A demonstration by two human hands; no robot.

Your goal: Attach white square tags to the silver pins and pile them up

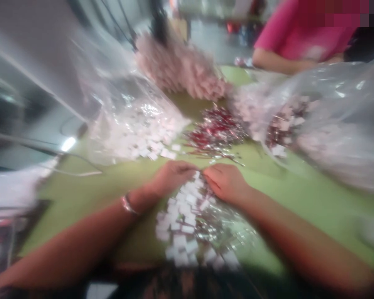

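The picture is smeared by motion. My left hand (171, 176) and my right hand (226, 180) meet over a green table (293, 191), fingertips pinched together around something small that I cannot make out. Just below them lies a heap of small white square pieces (182, 224) mixed with thin shiny bits. A bangle sits on my left wrist. Beyond my hands lies a pile of red and silver strands (216, 131).
A clear plastic bag of white pieces (137, 128) lies at the left, another big clear bag (330, 120) at the right. A pinkish heap (180, 68) sits at the back. A person in a pink shirt (305, 37) is across the table.
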